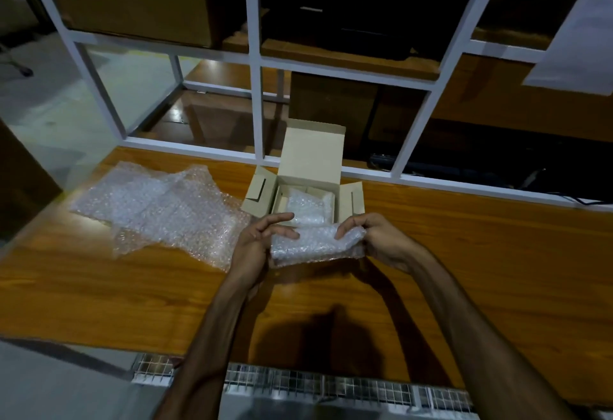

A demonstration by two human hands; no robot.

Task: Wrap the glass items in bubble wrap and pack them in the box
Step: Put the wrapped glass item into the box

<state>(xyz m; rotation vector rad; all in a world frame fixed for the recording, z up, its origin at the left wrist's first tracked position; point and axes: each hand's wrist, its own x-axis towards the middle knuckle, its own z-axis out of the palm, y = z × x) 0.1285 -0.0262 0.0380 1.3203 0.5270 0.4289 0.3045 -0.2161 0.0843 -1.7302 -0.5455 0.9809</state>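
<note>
A bubble-wrapped bundle [313, 245] hangs just above the wooden table, right in front of the open cardboard box [310, 161]. My right hand [374, 237] pinches its right end with curled fingers. My left hand [262, 237] supports its left end, fingers mostly straight and spread over the wrap. The glass inside the bundle is hidden by the wrap. Another wrapped bundle [308, 207] lies inside the box, whose lid stands upright and side flaps are spread out.
Loose sheets of bubble wrap [159, 207] lie on the table [464, 253] to the left of the box. A white metal shelf frame [255, 64] stands right behind the table, holding cardboard boxes. A wire mesh strip [315, 383] runs along the table's near edge.
</note>
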